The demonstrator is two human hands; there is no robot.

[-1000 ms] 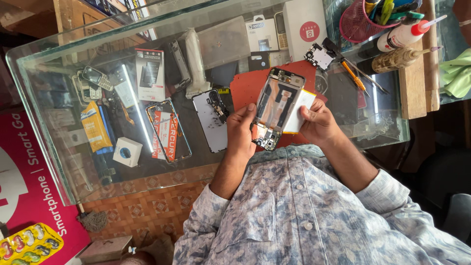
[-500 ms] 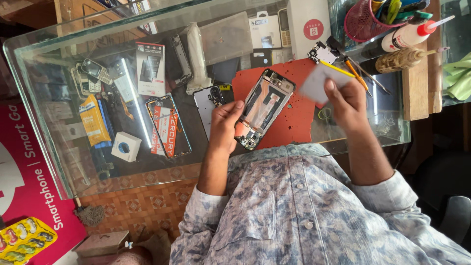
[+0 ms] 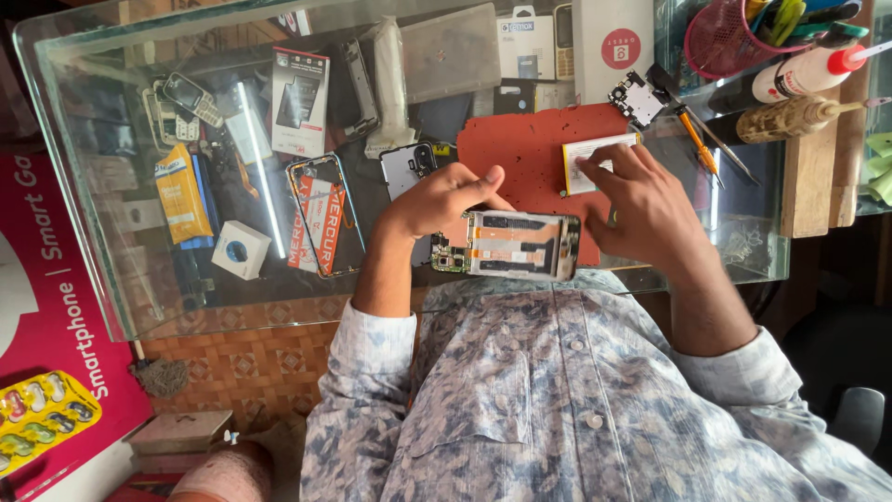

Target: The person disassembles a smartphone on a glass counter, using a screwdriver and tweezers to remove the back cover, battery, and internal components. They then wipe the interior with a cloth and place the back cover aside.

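Two hands: left [image 3: 446,200] grips opened phone [image 3: 520,244]; right [image 3: 641,200] touches battery [image 3: 595,158].

Well beyond the left hand [image 3: 446,200], a black-and-red blister pack [image 3: 299,88] lies flat on the glass. Nearer, just left of that hand, sits a clear phone case with a red-and-white insert card [image 3: 323,216]. Further left are a yellow pouch [image 3: 181,193] and a small white box [image 3: 241,250]. Beyond the right hand [image 3: 646,209] stands a white box with a red round label [image 3: 612,42]. A red sign [image 3: 51,307] hangs far left.
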